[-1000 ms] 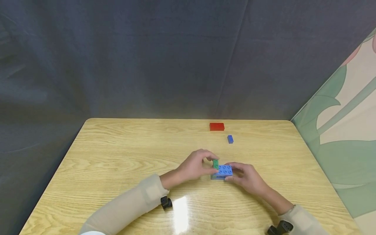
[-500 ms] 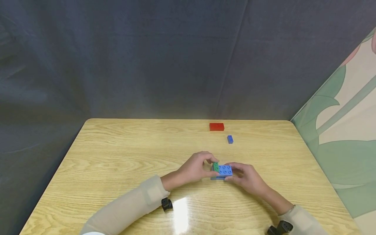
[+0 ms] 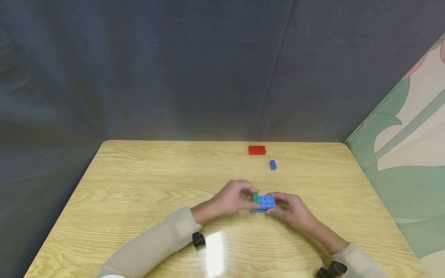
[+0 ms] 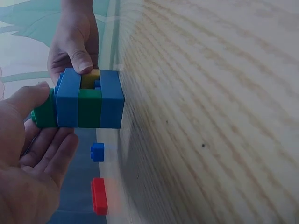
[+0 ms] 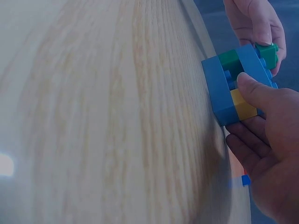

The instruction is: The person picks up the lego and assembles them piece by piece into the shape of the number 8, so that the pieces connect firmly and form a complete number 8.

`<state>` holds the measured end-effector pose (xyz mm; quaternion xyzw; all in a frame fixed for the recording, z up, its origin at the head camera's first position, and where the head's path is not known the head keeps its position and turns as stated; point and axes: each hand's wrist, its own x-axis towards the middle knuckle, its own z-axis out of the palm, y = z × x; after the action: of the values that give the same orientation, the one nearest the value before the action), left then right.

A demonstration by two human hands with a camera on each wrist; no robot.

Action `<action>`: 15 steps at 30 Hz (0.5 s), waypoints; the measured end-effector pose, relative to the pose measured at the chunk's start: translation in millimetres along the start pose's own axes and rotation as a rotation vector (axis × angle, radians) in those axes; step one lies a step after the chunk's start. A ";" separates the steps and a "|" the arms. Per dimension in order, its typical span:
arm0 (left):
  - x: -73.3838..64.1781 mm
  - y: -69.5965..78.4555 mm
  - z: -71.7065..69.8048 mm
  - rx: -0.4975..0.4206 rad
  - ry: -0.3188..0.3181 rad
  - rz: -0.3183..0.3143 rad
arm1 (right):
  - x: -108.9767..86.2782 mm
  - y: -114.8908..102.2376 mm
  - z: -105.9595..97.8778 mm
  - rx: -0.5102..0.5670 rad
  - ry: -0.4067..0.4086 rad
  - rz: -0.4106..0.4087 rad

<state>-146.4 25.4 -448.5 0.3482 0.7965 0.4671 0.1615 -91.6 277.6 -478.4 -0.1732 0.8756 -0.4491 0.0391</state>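
Note:
A stack of toy bricks stands on the table, with a blue brick (image 4: pixel 113 100) at the bottom. Between it and the upper blue brick (image 3: pixel 267 201) sit a small green brick (image 4: pixel 89 108) and a yellow brick (image 5: pixel 243 105), one at each end. My left hand (image 3: pixel 229 197) pinches another small green brick (image 3: pixel 255 197) over the left end of the upper blue brick. Both wrist views show a narrow gap with blue studs between those two. My right hand (image 3: pixel 294 211) grips the stack's right end between thumb and fingers.
Farther back on the wooden table (image 3: pixel 156 166) lie a red brick (image 3: pixel 257 150) and a small blue brick (image 3: pixel 272 165). A dark curtain (image 3: pixel 194 77) hangs behind the table, and a patterned panel (image 3: pixel 410 154) stands at the right.
My left hand has come down slightly, bringing the small green brick lower onto the left end of the stack. The right hand and the stack have stayed in place.

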 end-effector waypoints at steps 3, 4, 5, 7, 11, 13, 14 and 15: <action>1.0 -0.5 -0.5 -0.019 -0.010 -0.007 | -0.1 -0.1 0.1 -0.006 0.001 -0.004; 1.5 -0.1 -0.7 -0.024 -0.013 -0.004 | -0.1 0.1 0.1 -0.011 0.003 -0.005; 1.7 -0.4 -0.6 -0.026 -0.014 -0.004 | -0.1 0.2 0.2 -0.016 0.005 -0.008; 1.8 -0.1 -0.4 -0.029 -0.015 -0.003 | 0.0 0.3 0.4 -0.019 0.006 -0.013; 1.4 0.0 1.3 -0.011 -0.012 -0.001 | 0.5 0.3 1.0 -0.024 0.006 -0.022; 1.5 0.6 2.2 -0.003 -0.006 0.004 | 0.6 0.0 1.1 -0.031 0.009 -0.027; 1.4 0.8 2.8 0.004 -0.001 0.007 | 0.6 0.1 1.3 -0.036 0.013 -0.031; 1.3 0.7 3.3 0.009 0.006 0.009 | 0.7 0.3 1.6 -0.039 0.018 -0.034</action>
<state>-145.1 28.6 -449.5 0.3514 0.7975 0.4651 0.1553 -92.0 276.2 -479.5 -0.1848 0.8816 -0.4339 0.0200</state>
